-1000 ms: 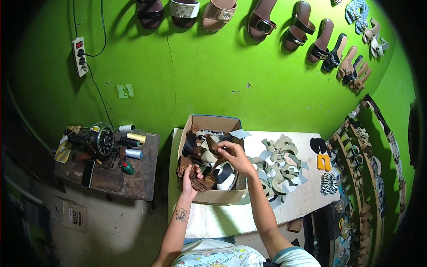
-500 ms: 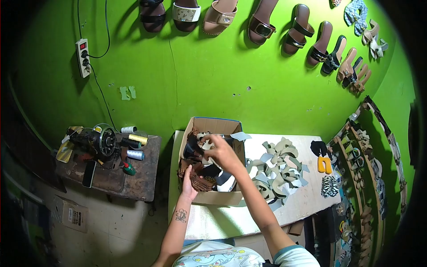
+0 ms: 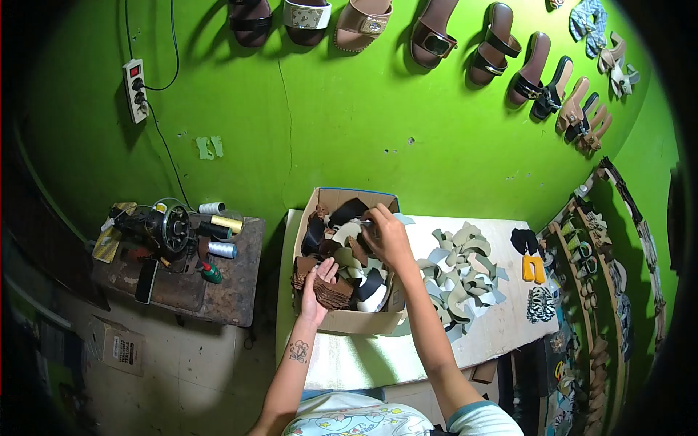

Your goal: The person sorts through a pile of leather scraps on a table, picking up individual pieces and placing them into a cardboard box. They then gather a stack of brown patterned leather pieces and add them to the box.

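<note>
A cardboard box [image 3: 356, 323] full of mixed cut scraps stands on the white table. At its near left, my left hand [image 3: 313, 299] is closed on a stack of dark brown cut pieces [image 3: 333, 293]. My right hand [image 3: 387, 238] is over the right side of the box, with its fingers pinched together; what they hold, if anything, is hidden. Grey-green and cream scraps [image 3: 347, 234] lie in the box between my hands, with black pieces [image 3: 347, 211] behind. A dark piece and a white piece [image 3: 372, 296] lie near the front wall.
Grey-green cut pieces [image 3: 465, 276] lie heaped right of the box on the white table [image 3: 363, 363]. Beyond them are yellow pieces [image 3: 533, 269]. A sewing machine [image 3: 171, 229] stands on a worn table at left. Sandals [image 3: 434, 40] hang on the green wall.
My right hand has moved right, from the box's middle to its right side, uncovering the scraps there. My left hand stays near the same spot, its fingers more visible beside the brown stack.
</note>
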A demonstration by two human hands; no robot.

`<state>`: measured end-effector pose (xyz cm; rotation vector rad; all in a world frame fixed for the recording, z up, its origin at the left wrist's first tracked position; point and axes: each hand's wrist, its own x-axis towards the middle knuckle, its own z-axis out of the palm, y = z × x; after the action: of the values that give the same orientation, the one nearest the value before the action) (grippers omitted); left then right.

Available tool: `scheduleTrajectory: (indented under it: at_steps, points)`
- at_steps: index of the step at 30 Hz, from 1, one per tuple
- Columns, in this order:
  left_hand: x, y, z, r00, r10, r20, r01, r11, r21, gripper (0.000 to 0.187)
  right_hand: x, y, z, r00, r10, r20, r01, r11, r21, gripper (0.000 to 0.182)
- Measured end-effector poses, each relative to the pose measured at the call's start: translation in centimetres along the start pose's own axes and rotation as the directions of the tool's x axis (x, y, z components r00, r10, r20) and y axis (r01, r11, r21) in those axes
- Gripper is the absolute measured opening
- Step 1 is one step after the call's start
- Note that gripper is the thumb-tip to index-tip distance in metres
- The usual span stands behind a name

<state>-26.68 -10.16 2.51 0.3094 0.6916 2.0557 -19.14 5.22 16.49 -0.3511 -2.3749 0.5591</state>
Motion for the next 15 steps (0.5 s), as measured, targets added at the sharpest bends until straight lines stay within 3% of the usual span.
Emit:
scheduleTrajectory:
  at_steps: [1, 2, 4, 5, 6, 7, 8, 9, 12, 14, 15]
  points:
    - [0.0, -0.1, -0.1, 1.000, -0.002, 0.001, 0.002, 1.000, 0.002, 0.047, 0.2, 0.0, 0.5, 1.000, -0.006, -0.024, 0.005, 0.999, -0.050, 0.022]
    - [0.0, -0.1, -0.1, 1.000, -0.001, -0.014, 0.001, 1.000, 0.005, 0.047, 0.0, -0.2, 1.0, 0.994, -0.085, 0.062, 0.090, 0.993, -0.082, 0.032]
    - [0.2, -0.3, -0.3, 1.000, 0.003, -0.025, -0.003, 1.000, 0.006, 0.047, -1.0, 0.0, 3.7, 0.966, -0.221, 0.132, 0.226, 0.974, -0.024, 0.043]
    - [0.0, -0.4, -0.5, 0.999, -0.039, -0.007, 0.038, 0.993, -0.108, 0.048, -1.9, -0.7, 4.5, 0.942, -0.271, 0.198, 0.270, 0.962, 0.032, 0.047]
    - [0.2, -0.3, -0.6, 0.997, -0.074, 0.019, 0.077, 0.973, -0.219, 0.050, -2.9, -1.3, 5.0, 0.929, -0.252, 0.272, 0.250, 0.967, 0.042, 0.052]
    - [0.1, 0.1, -0.1, 0.997, -0.071, 0.021, 0.074, 0.973, -0.219, 0.050, -3.6, -2.5, 4.9, 0.909, -0.233, 0.346, 0.229, 0.972, 0.052, 0.057]
    - [-0.3, 0.3, 0.3, 0.997, -0.079, -0.012, 0.075, 0.981, -0.181, 0.050, -4.1, -3.6, 4.7, 0.894, -0.117, 0.433, 0.123, 0.992, 0.015, 0.061]
    - [-0.6, 0.5, 0.6, 0.995, -0.087, -0.048, 0.079, 0.986, -0.144, 0.050, -5.0, -3.5, 5.2, 0.892, -0.119, 0.436, 0.124, 0.992, 0.017, 0.061]
    - [-0.3, 0.1, -0.1, 0.995, -0.098, -0.010, 0.095, 0.982, -0.163, 0.045, -6.7, -3.1, 5.4, 0.965, -0.069, 0.252, -0.019, 0.943, 0.333, 0.055]
    - [-0.2, -0.1, -0.1, 0.991, -0.132, -0.012, 0.128, 0.977, -0.170, 0.042, -7.1, -2.8, 4.4, 0.960, -0.037, 0.278, -0.074, 0.924, 0.376, 0.052]
    - [-0.1, -0.3, -0.1, 0.994, -0.075, -0.077, 0.060, 0.981, -0.182, 0.036, -7.4, -2.6, 3.9, 0.952, -0.007, 0.306, -0.128, 0.899, 0.418, 0.050]
